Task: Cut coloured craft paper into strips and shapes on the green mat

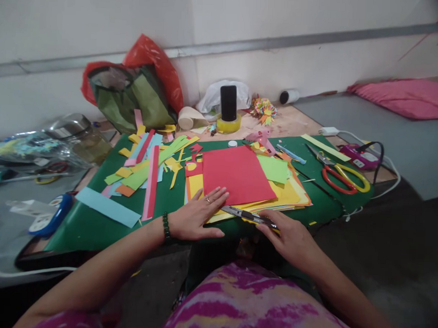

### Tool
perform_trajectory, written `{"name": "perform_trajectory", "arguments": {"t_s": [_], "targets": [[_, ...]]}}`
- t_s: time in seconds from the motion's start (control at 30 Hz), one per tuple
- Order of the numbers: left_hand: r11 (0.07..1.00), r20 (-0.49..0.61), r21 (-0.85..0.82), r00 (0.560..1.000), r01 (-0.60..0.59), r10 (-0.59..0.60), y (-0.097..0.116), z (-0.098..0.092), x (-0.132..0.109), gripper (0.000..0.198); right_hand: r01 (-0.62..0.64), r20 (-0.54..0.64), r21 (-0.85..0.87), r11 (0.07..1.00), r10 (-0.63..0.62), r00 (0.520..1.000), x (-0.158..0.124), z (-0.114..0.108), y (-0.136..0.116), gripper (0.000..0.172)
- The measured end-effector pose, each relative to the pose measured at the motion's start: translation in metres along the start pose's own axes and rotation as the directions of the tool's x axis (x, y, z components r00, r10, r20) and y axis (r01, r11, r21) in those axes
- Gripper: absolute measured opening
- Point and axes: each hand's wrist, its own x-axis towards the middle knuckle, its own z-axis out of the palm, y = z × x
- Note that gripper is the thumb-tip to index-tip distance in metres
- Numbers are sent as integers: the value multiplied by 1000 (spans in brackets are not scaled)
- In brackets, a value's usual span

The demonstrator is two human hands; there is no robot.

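A red sheet of paper lies on top of a stack of yellow and other coloured sheets. My left hand rests on the lower left of the red sheet with its fingers stretched out. In my right hand is a box cutter, its blade end pointing left along the near edge of the stack. The blade tip lies close to my left hand; whether it touches paper I cannot tell. A green piece of paper shows beside the red sheet.
Coloured paper strips are scattered over the green mat on the left. Scissors and a purple device with a cable lie at right. A pink glue gun and a phone on a tape roll are behind.
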Motion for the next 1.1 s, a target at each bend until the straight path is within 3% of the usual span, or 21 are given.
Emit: {"name": "perform_trajectory", "arguments": {"t_s": [0.23,0.77,1.1], "targets": [[995,28,40,995,93,-94,-9,-1,-20,93,-6,28,-52,999,7,1000,0,0,0,25],[994,-15,34,994,105,-104,-8,6,-19,98,25,41,-37,999,-24,999,5,8,-16,22],[992,18,21,992,122,-122,-9,3,-19,100,4,66,-49,999,0,998,8,7,-18,23]]}}
